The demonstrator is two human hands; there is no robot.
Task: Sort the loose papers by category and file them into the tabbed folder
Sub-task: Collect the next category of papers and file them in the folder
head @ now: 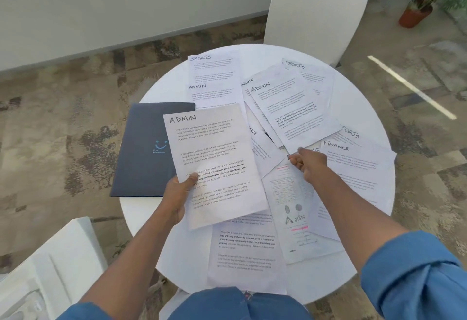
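Note:
My left hand [178, 197] holds a sheet headed ADMIN [214, 158] by its lower left corner, lifted above the round white table [374, 193]. A dark blue folder [144, 147] lies shut at the table's left edge, partly under that sheet. My right hand [309, 164] pinches the lower corner of a second ADMIN sheet [290, 107] in the middle of the pile. Other loose papers headed SPORTS [212, 69], FINANCE [353, 163] and ADMIN [209, 92] lie spread and overlapping across the table.
A handwritten sheet with pink highlights [295, 208] and a printed sheet [245, 251] lie near the front edge. A white chair [316, 6] stands behind the table, another chair [45, 269] at the lower left. A potted plant [417, 13] stands far right.

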